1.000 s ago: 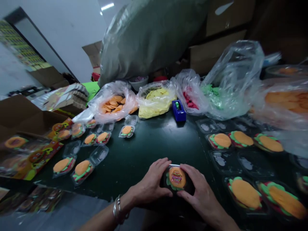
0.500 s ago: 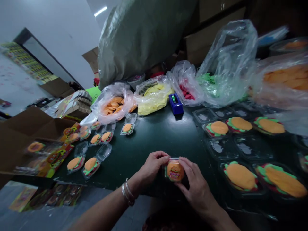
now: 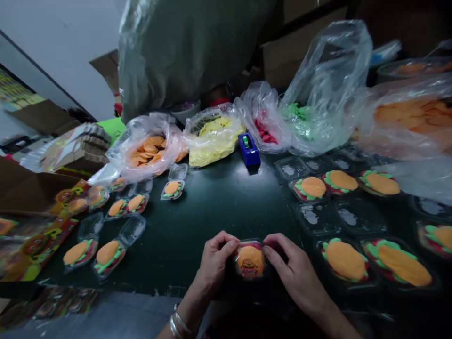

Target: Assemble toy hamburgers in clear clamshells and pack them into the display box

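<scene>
A small clear plastic burger box is at the table's near edge, its lid down over an orange bun with a printed burger picture on top. My left hand, with silver bangles on the wrist, pinches its upper left corner between thumb and curled fingers. At the upper right corner, my right hand has its thumb and bent fingers on the edge. Nearest on the right lies an open box with an orange-bun burger, green and red layers showing under the bun. A blue tape dispenser stands farther back.
Plastic bags of orange pieces, yellow pieces, red pieces and green pieces line the back. Several open burger boxes sit on both sides. Printed cartons stand at the left edge, by stacked cardboard.
The view has swung, so the table's contents sit farther left. My right hand has drawn back from the box's front edge to its upper right corner. My left hand keeps its hold.
</scene>
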{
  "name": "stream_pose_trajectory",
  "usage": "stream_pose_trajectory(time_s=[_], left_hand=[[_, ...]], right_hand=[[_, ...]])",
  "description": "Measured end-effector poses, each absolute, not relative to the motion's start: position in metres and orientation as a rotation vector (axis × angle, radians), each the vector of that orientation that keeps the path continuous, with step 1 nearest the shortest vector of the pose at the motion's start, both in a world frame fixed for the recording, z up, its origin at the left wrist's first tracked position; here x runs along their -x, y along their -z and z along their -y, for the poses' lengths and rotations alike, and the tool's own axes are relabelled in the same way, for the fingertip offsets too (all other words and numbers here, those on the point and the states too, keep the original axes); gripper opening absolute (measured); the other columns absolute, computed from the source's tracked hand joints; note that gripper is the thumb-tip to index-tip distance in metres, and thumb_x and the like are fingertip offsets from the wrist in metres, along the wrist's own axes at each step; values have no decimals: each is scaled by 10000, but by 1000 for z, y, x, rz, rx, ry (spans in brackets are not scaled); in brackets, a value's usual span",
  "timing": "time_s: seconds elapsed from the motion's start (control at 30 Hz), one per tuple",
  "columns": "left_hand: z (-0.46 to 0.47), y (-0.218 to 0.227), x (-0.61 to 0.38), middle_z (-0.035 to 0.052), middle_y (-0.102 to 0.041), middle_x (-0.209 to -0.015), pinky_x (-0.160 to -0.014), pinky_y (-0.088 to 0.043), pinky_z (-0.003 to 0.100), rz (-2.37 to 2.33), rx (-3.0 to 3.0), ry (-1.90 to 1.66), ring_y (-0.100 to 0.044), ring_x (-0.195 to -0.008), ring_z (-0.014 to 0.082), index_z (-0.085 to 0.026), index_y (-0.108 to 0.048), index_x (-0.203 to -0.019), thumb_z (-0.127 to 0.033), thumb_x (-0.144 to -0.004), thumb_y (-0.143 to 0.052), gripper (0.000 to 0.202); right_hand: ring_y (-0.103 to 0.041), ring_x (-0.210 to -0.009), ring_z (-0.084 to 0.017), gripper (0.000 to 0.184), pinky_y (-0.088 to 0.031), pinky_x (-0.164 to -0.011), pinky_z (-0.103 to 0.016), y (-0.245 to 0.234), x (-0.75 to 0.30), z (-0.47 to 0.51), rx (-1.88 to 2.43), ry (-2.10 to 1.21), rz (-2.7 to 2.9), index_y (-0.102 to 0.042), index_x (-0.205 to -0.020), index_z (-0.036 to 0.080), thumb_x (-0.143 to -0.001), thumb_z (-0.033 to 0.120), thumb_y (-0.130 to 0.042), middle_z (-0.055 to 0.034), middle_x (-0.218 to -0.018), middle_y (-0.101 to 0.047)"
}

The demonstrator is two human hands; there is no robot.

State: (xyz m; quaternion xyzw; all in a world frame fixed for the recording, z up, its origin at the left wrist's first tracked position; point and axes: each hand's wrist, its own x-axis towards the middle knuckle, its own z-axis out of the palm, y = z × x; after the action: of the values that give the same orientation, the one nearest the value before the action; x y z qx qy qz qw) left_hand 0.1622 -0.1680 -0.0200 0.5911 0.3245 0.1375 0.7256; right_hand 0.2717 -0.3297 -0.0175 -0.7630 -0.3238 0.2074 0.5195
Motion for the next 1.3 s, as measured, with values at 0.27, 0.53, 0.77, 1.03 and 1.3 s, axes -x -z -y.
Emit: stream_pose_trajectory(time_s=[0.27, 0.53, 0.77, 1.03, 1.3], left_hand=[[158, 9, -144, -2, -507, -670, -612, -355, 220, -696, -1375, -260, -442, -631, 109, -145, -674, -642, -391, -747, -689, 268], [122, 3, -172, -26, -515, -583, -576, -361, 221, -778, -1122, -305, -426, -562, 93, -141, -615, -645, -361, -678, -737, 254], [103, 0, -187, -25, -556, -606, -591, -383, 212, -768, -882, -549, -461, -570, 81, -126, -620, -660, -340, -578, -815, 300], [145, -11, -185, -25, -552, -619, -591, -391, 196, -739, -805, -602, -456, -586, 75, -133, -622, -655, -375, -594, -825, 323], [172, -2, -163, -35, -564, -623, -589, -390, 198, -806, -748, -626, -459, -579, 75, -144, -600, -648, -415, -564, -848, 376]], right_hand=[[-379, -521, -106, 426, -270, -505, -249, 13, -276, 310, 1800, -812, 1054, -414, -594, 203, -949, 437, -388, 51, -555, -405], [-308, -547, -107, 435, -265, -486, -230, 2, -306, 252, 1694, -904, 861, -360, -568, 207, -864, 507, -470, 53, -574, -310], [-397, -610, -120, 383, -343, -551, -220, 8, -281, 254, 1717, -740, 769, -495, -676, 192, -886, 512, -476, 38, -642, -429], [-358, -540, -109, 407, -333, -484, -204, 5, -254, 272, 1647, -354, 482, -450, -622, 202, -893, 505, -473, 46, -584, -376], [-316, -501, -100, 442, -313, -444, -198, 21, -243, 293, 1542, -397, 522, -423, -580, 202, -896, 508, -466, 52, -559, -323]])
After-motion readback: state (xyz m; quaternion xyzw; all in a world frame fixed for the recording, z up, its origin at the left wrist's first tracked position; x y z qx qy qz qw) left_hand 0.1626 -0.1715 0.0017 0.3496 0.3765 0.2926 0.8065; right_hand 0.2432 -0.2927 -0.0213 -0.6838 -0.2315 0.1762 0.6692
